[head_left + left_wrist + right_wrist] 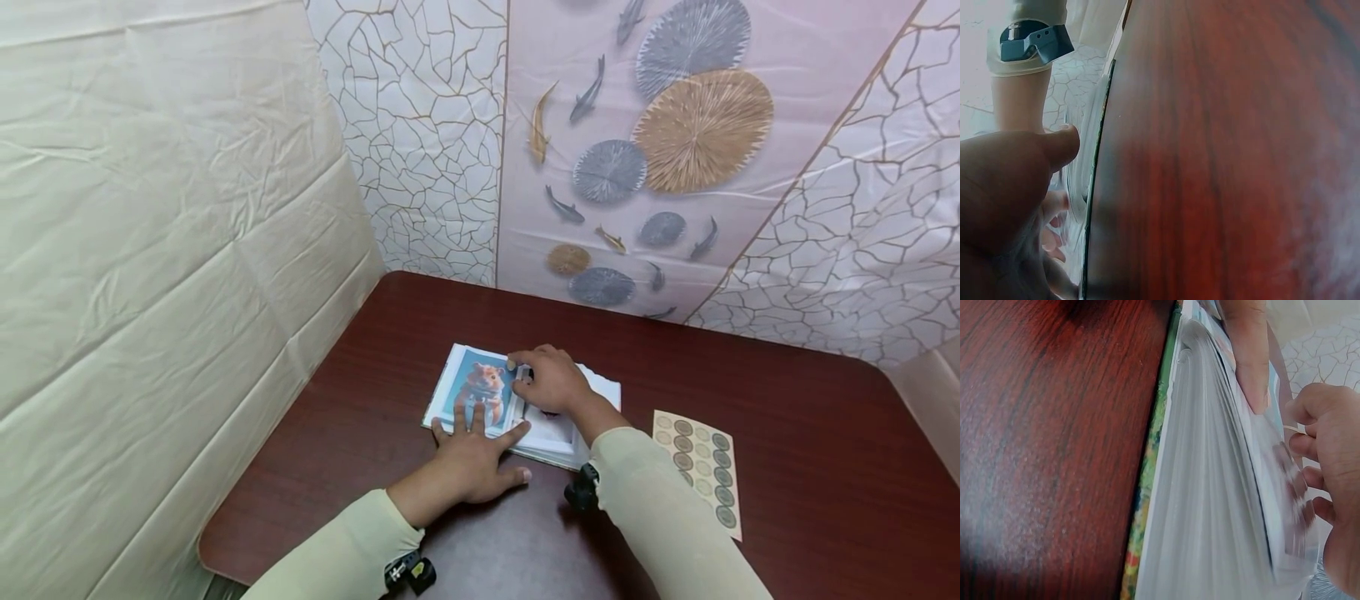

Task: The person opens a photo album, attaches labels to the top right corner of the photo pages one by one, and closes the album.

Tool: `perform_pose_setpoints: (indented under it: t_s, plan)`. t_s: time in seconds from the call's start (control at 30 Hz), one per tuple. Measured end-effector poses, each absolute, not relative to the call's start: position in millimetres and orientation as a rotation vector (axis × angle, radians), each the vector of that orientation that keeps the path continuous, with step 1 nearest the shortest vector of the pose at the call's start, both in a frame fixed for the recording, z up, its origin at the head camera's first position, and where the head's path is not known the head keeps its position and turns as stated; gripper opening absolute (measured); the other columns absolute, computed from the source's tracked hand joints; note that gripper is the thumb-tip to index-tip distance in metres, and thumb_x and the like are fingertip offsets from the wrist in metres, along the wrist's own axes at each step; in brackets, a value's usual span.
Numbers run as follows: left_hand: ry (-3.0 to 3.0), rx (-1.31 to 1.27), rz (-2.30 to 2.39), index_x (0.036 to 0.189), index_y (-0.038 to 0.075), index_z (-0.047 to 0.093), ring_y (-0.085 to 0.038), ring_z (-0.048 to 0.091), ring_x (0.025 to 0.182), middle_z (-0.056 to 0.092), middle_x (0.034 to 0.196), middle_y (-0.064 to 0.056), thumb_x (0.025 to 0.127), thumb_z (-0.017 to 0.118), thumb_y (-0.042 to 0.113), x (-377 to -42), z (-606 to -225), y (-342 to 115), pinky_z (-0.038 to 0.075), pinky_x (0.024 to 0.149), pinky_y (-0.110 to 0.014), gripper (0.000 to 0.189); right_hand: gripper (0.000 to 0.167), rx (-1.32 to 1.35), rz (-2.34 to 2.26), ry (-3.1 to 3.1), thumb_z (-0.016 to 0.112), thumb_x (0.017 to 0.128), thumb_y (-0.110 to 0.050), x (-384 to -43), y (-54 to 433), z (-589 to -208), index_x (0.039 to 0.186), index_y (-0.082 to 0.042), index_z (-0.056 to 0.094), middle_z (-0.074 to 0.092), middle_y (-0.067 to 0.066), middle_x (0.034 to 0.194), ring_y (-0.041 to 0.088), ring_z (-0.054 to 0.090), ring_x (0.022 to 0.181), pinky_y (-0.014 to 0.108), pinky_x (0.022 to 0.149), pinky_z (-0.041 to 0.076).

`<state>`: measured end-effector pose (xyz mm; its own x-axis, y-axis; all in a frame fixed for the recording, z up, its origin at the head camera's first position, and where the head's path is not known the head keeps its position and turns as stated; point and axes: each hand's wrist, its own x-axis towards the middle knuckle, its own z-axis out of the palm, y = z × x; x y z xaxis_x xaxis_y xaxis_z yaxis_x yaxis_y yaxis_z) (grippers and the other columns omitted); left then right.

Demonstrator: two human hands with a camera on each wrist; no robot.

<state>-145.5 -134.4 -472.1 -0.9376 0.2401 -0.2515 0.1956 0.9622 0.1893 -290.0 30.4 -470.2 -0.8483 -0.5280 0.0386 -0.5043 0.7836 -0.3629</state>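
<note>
An album lies spread on the table, a hamster picture on its left page. My left hand rests with fingers spread on the lower edge of that page. Over the upper part of the album, near the middle fold, my right hand pinches a small round beige sticker between thumb and forefinger. In the right wrist view the sticker shows as a thin pale edge at the fingertips, close above the glossy page. The picture on the right page is partly hidden by my right hand.
A sheet of round stickers in beige and grey lies right of the album, partly covered by my right sleeve. The dark red-brown table meets a patterned wall covering behind and cream cloth at left.
</note>
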Motion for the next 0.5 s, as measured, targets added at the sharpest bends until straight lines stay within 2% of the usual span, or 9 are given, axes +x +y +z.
perform_pose_setpoints:
  t_s: [0.5]
  plan:
    - [2.823, 0.312, 0.254, 0.156, 0.059, 0.021, -0.057, 0.008, 0.148, 0.018, 0.164, -0.028, 0.092, 0.045, 0.079, -146.0, -472.0, -134.6, 0.014, 0.104, -0.083, 0.072, 0.046, -0.849, -0.500, 2.909, 0.065, 0.096, -0.036, -290.2, 30.1, -470.8, 0.140, -0.023, 0.064, 0.065, 0.002, 0.131, 0.030, 0.050, 0.132, 0.055, 0.107, 0.041]
